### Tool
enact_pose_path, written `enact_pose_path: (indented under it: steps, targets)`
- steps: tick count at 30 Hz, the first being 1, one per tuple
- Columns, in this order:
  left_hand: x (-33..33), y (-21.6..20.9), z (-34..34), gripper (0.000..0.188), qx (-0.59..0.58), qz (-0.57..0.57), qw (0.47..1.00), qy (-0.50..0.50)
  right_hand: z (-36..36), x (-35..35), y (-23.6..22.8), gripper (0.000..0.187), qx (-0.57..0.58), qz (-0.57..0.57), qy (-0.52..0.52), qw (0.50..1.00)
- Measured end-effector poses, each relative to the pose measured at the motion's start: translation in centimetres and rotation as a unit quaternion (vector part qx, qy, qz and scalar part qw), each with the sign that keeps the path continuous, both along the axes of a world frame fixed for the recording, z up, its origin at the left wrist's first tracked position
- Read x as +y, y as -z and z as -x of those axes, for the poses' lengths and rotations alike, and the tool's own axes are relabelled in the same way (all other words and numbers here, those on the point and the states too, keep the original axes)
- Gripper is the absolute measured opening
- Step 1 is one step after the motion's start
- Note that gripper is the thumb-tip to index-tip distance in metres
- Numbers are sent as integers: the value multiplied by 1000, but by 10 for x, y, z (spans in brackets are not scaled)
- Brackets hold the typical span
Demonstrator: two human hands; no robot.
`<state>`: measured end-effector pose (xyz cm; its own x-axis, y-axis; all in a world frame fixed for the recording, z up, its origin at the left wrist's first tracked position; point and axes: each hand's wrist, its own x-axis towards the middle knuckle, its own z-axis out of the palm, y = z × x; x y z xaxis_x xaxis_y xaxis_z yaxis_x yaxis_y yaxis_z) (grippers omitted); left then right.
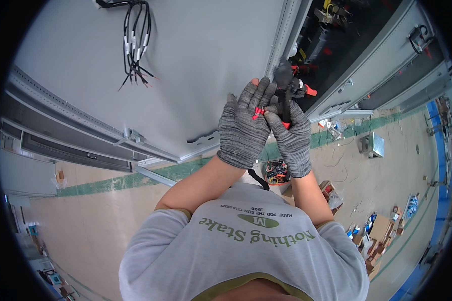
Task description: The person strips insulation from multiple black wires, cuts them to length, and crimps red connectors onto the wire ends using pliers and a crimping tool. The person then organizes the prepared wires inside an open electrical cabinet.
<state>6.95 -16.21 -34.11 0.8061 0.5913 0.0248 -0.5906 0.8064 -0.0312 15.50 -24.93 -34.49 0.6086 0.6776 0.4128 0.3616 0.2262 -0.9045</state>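
My left hand (246, 125), in a grey knit glove, lies open with its palm up and fingers stretched out. Several small red pieces (258, 113), which look like insulated wire terminals, rest on that palm. Closed around black crimping pliers (286, 98) with red handle parts is my right hand (293, 138), gloved the same way. Its thumb and fingertips come right up to the red pieces; whether they pinch one, I cannot tell. The jaws of the pliers are blurred against the dark cabinet behind.
Black wires (134, 45) with white labels hang before a grey cabinet panel (201, 60). An open cabinet bay (331, 55) with wiring is at right. Below my hands stands a box of tools and parts (277, 172). Cartons (381, 228) and a metal box (372, 145) are on the floor.
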Motion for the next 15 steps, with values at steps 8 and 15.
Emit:
enact_pose_path:
  steps: [8,15]
  targets:
    - [26,-2,16,26,-96,397,889,209,4,5,-49,12,235,-44,-91,967]
    - [16,-166,128,23,279,-569,747,-199,-15,24,-147,12,130,-254,-128,950]
